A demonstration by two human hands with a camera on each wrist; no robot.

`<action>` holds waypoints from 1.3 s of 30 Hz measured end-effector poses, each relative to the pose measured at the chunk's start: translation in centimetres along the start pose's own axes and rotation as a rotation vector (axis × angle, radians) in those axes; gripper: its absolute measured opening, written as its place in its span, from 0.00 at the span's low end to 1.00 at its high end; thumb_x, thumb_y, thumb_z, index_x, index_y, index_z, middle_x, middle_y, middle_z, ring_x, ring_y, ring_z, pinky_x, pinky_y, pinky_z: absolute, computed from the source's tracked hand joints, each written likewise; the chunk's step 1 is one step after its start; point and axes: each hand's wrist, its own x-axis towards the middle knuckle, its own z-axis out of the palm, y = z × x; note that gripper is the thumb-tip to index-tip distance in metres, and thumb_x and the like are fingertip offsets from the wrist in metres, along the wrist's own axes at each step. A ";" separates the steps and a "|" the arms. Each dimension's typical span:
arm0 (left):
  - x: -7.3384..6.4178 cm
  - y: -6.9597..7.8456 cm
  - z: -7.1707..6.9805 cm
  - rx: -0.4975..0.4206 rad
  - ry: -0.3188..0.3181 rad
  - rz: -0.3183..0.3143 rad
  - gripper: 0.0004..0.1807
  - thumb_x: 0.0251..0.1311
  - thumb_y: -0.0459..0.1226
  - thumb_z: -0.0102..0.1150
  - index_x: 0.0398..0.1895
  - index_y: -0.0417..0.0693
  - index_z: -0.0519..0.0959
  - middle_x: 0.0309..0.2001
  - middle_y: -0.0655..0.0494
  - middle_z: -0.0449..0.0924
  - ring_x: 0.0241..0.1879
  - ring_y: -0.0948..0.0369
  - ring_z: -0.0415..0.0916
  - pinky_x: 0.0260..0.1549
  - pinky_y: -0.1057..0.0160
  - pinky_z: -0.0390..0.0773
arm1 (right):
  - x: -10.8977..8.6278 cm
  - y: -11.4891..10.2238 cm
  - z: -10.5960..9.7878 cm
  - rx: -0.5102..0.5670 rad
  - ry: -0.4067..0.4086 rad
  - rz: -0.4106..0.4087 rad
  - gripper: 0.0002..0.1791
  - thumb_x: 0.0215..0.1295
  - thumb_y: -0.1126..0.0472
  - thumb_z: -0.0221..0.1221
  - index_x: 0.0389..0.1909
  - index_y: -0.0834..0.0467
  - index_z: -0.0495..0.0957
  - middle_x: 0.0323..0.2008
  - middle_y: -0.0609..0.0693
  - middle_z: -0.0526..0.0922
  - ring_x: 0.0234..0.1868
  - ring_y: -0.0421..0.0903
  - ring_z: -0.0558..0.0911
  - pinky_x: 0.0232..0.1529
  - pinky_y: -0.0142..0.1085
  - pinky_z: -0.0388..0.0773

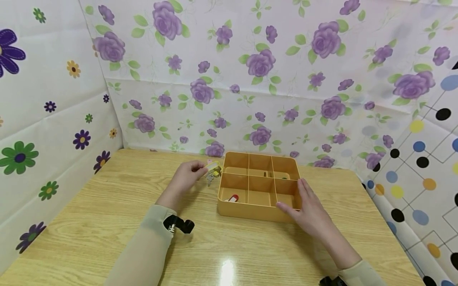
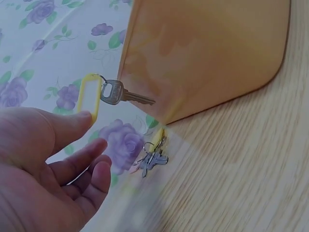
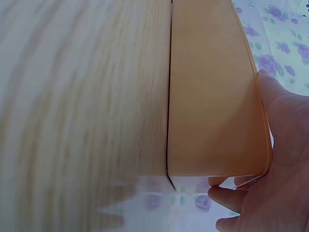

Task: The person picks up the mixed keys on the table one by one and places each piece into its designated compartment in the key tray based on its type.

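Observation:
My left hand [image 1: 186,174] pinches a yellow key tag [image 2: 81,94] between thumb and fingers, left of the box. From the tag's ring a key [image 2: 114,92] sticks out toward the box wall in the left wrist view. Several small keys [image 2: 153,159] with another yellow tag lie on the table by the box's left side. With fingers extended, my right hand [image 1: 313,210] rests at the front right corner of the orange divided box [image 1: 250,211]. Its thumb touches the front rim while the other fingers lie along the right side.
A red key tag [image 1: 233,198] lies in the box's front left compartment. Small items, partly hidden by the dividers, lie in the rear middle and rear right compartments. The wooden table [image 1: 200,246] meets a flowered cloth backdrop [image 1: 236,111] just behind the box.

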 end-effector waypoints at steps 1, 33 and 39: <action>0.0 0.0 0.0 -0.024 -0.002 -0.008 0.14 0.83 0.40 0.62 0.58 0.40 0.86 0.51 0.47 0.86 0.48 0.54 0.78 0.50 0.54 0.80 | 0.0 0.0 0.0 0.001 0.000 0.000 0.69 0.74 0.22 0.58 0.89 0.65 0.36 0.89 0.64 0.36 0.86 0.74 0.46 0.77 0.75 0.51; 0.2 1.0 0.8 -0.389 0.008 -0.023 0.11 0.84 0.33 0.57 0.56 0.31 0.80 0.57 0.31 0.87 0.64 0.37 0.80 0.59 0.52 0.81 | 0.0 -0.1 0.1 0.000 -0.003 0.001 0.68 0.74 0.23 0.58 0.90 0.64 0.35 0.89 0.64 0.36 0.85 0.75 0.45 0.77 0.75 0.51; 0.2 1.0 0.7 -0.421 0.007 -0.016 0.09 0.84 0.33 0.58 0.54 0.33 0.80 0.57 0.32 0.87 0.64 0.36 0.80 0.65 0.44 0.79 | 0.0 -0.1 0.1 0.002 -0.003 0.004 0.68 0.74 0.22 0.58 0.90 0.63 0.35 0.89 0.64 0.36 0.85 0.75 0.45 0.76 0.76 0.52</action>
